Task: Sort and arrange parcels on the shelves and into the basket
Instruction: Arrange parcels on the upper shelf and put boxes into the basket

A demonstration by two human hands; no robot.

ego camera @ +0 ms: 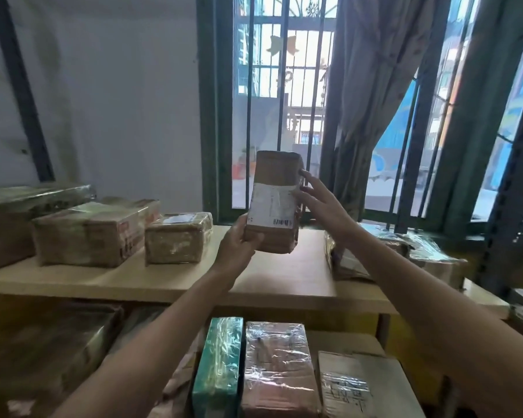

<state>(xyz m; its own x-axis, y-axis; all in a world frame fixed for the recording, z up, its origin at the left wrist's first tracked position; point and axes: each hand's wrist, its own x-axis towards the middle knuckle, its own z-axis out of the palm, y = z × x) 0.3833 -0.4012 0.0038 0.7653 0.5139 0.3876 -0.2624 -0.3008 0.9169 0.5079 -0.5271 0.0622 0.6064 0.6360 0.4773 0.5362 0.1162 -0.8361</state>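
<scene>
Now left grip clasps the brown parcel, barcoded label blurred; right grip, fingers straight, touches it.

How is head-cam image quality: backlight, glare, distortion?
Head view: the barred window is blown out, backlighting the brown parcel held by the left hand; glare streaks the plastic-wrapped teal parcel; frame edges bend and soften, as at the dark upright.

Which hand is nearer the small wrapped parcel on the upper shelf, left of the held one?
Left. The left hand, gripping the held parcel at its lower corner, is just right of the small wrapped parcel; the right hand touches the held one's far edge.
</scene>
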